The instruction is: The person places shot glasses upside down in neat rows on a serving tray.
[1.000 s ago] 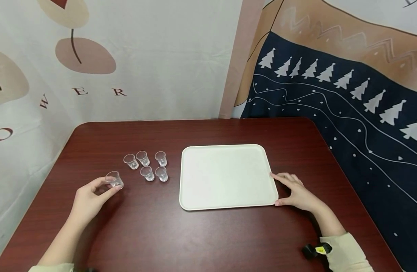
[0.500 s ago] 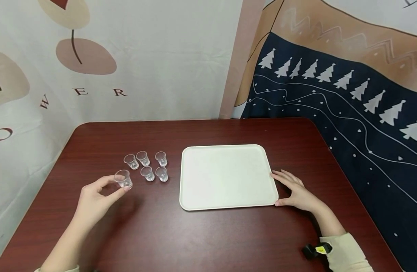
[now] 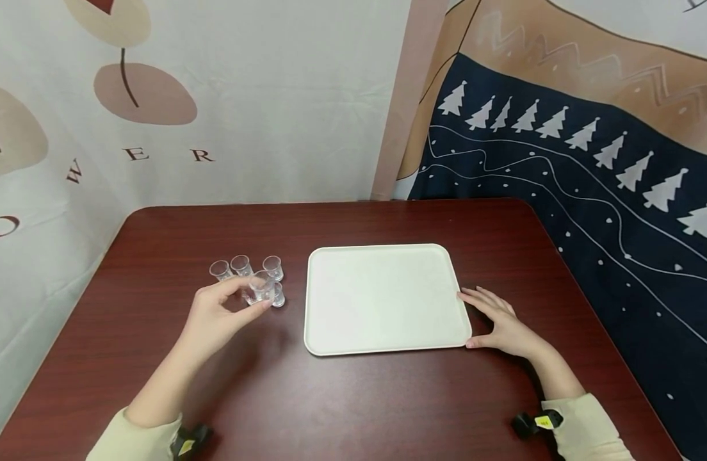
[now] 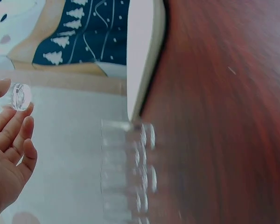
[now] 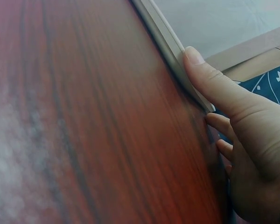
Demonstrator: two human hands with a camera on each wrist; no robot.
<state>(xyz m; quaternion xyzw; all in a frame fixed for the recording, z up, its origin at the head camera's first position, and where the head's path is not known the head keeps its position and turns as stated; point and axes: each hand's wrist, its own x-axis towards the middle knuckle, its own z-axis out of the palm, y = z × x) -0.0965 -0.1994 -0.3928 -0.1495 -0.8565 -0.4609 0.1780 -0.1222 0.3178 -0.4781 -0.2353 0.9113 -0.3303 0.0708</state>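
Observation:
My left hand [image 3: 218, 317] pinches a small clear shot glass [image 3: 262, 285] between thumb and fingers, holding it above the table. From the head view it overlaps other clear shot glasses [image 3: 273, 267] standing upright behind it, partly hiding some. In the left wrist view the held shot glass [image 4: 21, 96] has its base toward the camera, apart from the blurred row of glasses [image 4: 114, 175]. A white rectangular tray [image 3: 382, 301] lies flat to the right. My right hand [image 3: 503, 328] rests against its right edge, fingers spread; the thumb touches near the front corner.
The dark red-brown wooden table [image 3: 353, 403] has rounded far corners. Behind it hang a pale printed curtain [image 3: 284, 115] and a navy cloth [image 3: 503, 186] with white trees. Black devices, one a wrist camera [image 3: 538, 422], sit at both cuffs.
My left hand has carried the shot glass rightward and slightly away from me, from left of the group to in front of the standing glasses. The right hand and tray have stayed put.

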